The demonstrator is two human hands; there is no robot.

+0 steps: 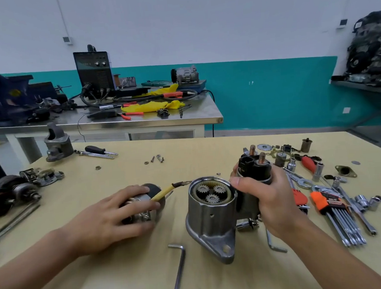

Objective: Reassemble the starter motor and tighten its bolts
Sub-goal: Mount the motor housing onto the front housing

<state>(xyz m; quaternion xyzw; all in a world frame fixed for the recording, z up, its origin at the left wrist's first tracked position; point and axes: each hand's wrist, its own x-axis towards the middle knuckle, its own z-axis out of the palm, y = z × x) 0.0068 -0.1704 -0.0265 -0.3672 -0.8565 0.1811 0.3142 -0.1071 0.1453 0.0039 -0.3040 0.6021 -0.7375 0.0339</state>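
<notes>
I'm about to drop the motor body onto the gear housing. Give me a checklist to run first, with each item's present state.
1. Gear housing upright, open end up: ok.
2. Three planet gears seated inside: ok.
3. Right hand holds the solenoid, steadying the housing: ok.
4. Left hand wraps the motor body: ok.
5. Yellow-sleeved lead clear of the housing mouth: cannot tell, its tip ends close to the rim.
6. Hex key lying ready near the housing: ok.
</notes>
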